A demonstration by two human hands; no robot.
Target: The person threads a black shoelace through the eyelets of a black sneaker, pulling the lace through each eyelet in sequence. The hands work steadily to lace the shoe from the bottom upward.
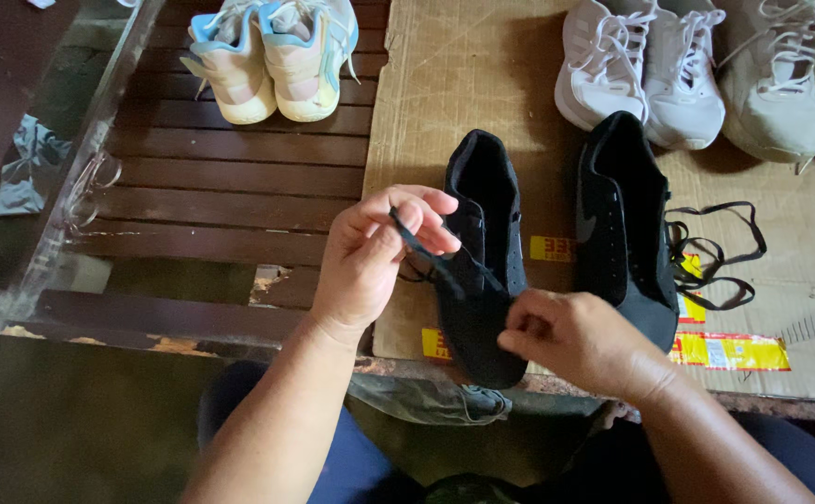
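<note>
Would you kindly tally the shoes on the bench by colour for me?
Black shoes: 2
White shoes: 2
Grey-white shoes: 1, perhaps a second at the frame edge
Cream-and-blue shoes: 2
Total: 7

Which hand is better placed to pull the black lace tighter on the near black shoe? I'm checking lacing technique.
Probably the left hand: its fingertips already pinch the black lace, raised above the near black shoe. The right hand rests low at the shoe's side, fingers curled; whether it grips lace cannot be told.

left hand (370, 252): raised, fingers (426, 219) pinched | right hand (571, 336): lower, fingers curled shut
</note>
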